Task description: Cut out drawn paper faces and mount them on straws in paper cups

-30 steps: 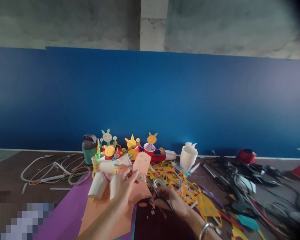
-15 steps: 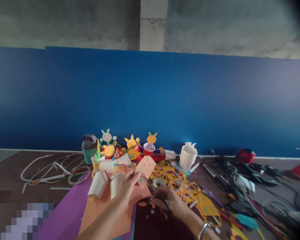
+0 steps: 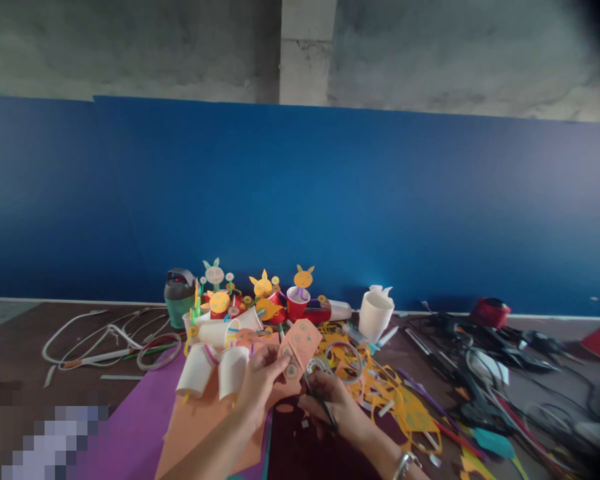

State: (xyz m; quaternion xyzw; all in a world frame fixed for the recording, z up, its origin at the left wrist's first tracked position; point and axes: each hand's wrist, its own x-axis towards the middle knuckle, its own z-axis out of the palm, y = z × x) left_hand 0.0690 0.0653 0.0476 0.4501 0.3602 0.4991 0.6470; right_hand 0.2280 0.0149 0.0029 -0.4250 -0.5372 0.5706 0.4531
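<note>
Between its thumb and fingers, my left hand pinches an orange piece of paper with faces or small figures drawn on it in green. A pair of dark-handled scissors sits in my right hand, its blades by the paper's lower right edge. How far the blades are apart I cannot tell. Beneath my hands lie a larger orange sheet and a purple sheet. Two white paper cups, one by my left wrist and one further left, lie on the orange sheet.
Behind stand decorated cups with paper rabbit heads. Yellow paper scraps and a clear tape roll lie right of my hands. A white cup stands beyond. Black tools and cords cover the right; white cables lie left.
My left hand has shifted slightly right and down, and the orange paper has tilted with it. The right hand with the scissors has moved slightly left; the blades stay near the paper.
</note>
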